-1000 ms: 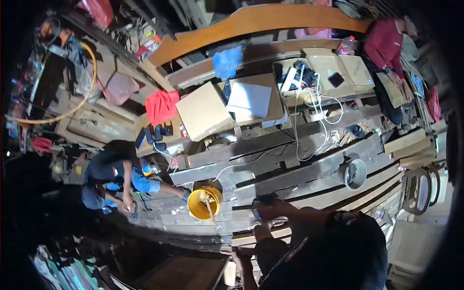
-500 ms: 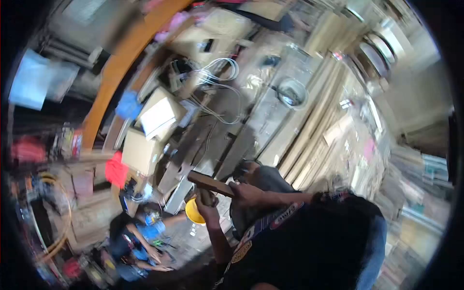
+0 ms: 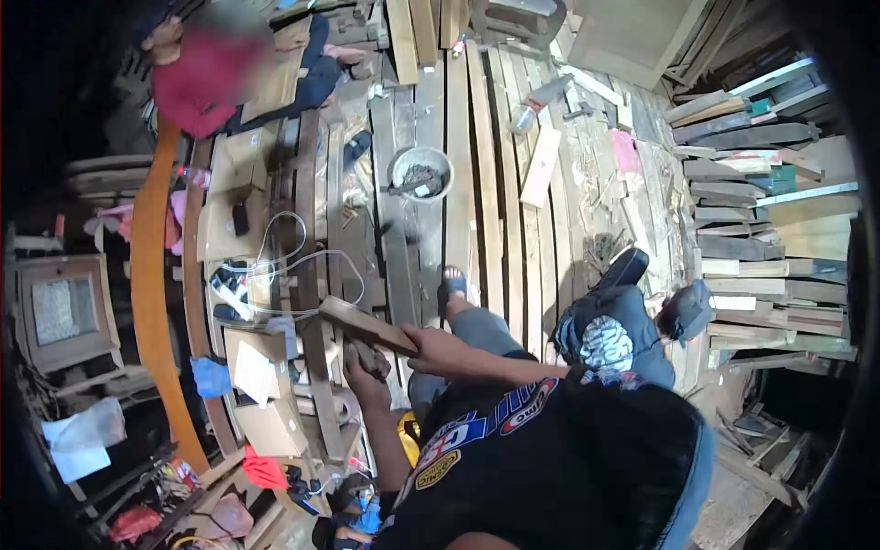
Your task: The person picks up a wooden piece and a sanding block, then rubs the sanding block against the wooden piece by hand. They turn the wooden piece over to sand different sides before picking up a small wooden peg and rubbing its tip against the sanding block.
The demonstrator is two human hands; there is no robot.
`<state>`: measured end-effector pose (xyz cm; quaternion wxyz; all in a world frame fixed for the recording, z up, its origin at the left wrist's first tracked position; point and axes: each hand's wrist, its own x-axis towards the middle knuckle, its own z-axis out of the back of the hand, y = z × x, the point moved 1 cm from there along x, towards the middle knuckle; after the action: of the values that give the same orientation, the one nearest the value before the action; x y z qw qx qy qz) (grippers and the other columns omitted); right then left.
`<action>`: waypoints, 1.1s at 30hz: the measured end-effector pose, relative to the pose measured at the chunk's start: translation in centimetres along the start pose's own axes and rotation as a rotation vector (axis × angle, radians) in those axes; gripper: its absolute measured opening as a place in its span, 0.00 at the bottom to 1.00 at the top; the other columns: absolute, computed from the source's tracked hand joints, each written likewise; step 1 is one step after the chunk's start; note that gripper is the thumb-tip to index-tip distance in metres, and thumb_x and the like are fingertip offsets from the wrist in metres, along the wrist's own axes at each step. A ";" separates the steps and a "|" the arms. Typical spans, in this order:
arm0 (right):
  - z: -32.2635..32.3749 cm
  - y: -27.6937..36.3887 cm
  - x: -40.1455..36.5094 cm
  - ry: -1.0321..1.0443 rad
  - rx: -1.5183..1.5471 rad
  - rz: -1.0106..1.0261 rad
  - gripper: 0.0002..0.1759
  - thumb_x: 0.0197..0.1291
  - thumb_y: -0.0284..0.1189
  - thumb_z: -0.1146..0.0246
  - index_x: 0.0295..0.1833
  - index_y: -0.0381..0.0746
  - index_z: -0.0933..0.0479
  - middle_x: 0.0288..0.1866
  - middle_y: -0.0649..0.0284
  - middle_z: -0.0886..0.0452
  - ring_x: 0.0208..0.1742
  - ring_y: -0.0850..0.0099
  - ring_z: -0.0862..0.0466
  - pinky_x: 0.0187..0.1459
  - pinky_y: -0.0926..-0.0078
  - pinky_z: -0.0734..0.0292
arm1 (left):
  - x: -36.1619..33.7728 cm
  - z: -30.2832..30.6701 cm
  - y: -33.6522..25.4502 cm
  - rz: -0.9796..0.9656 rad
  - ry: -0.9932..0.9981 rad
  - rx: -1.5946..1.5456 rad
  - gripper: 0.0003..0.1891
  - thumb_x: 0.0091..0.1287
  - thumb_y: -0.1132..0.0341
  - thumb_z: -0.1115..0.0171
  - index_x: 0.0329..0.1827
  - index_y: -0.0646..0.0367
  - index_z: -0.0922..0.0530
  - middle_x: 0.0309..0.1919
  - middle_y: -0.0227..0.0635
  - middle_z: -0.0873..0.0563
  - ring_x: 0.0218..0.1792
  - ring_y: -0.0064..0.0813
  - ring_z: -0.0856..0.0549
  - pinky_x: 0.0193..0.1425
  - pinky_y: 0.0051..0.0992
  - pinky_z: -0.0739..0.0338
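A length of brown wood (image 3: 362,323), squared and plank-like, slants across the front of my body. My right hand (image 3: 435,350) is closed round its near end, and its far end points up and to the left. Just below it, my left hand (image 3: 368,380) is closed on a small dark block (image 3: 367,357), whose kind I cannot make out. The block lies close under the wood; whether they touch cannot be told. Behind my left forearm a yellow object (image 3: 409,438) shows in part.
A grey bucket (image 3: 422,172) with dark contents stands on the plank floor. Long boards (image 3: 486,183) run ahead. Cardboard boxes (image 3: 270,426) and a looped white cable (image 3: 302,261) lie left. A person in red (image 3: 211,78) sits at upper left. Stacked timber (image 3: 752,266) lines the right.
My view has turned, so the surroundings sit differently and look sharper. The seated person in red has come into view. Both hands keep hold of their pieces.
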<state>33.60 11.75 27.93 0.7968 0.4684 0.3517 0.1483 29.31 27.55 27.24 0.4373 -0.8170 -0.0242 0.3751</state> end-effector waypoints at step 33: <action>11.3 7.2 13.8 0.322 -0.295 0.190 0.31 0.49 0.31 0.39 0.59 0.30 0.35 0.40 0.36 0.20 0.46 0.41 0.19 0.44 0.51 0.25 | 9.7 -9.7 -7.9 -0.238 -0.520 -0.044 0.27 0.73 0.42 0.54 0.45 0.60 0.21 0.31 0.32 0.19 0.32 0.20 0.20 0.36 0.24 0.25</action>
<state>51.93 16.01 31.80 0.7726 0.3481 0.4031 0.3454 44.66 29.26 30.57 0.4396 -0.6940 -0.2395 0.5175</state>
